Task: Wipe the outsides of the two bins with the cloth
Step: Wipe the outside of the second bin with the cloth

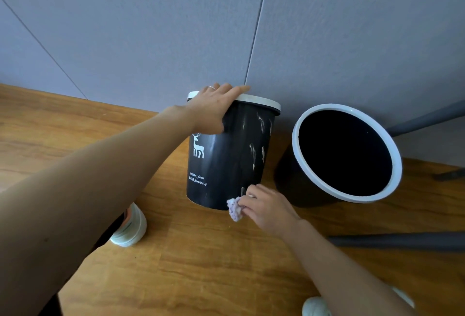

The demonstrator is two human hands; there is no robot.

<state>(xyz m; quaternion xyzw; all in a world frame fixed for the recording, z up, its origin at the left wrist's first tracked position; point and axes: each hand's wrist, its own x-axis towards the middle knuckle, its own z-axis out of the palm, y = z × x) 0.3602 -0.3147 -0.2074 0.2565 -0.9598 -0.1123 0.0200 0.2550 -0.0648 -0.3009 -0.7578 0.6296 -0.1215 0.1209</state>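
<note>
Near me, my right hand [268, 206] pinches the cloth [235, 208] against the left bin [226, 157] low down; my left hand [214, 106] steadies its rim, fingers draped. Smears remain above: I'd wipe upward. The right bin [289, 179] waits, I judge.

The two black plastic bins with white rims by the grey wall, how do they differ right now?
The left black bin shows a white deer print, lettering and pale smears on its side; the right black bin shows mostly its dark open mouth. The left hand holds the left bin's rim and the right hand presses a small lilac cloth at its base; the right bin is untouched. Both stand on the wooden floor.
</note>
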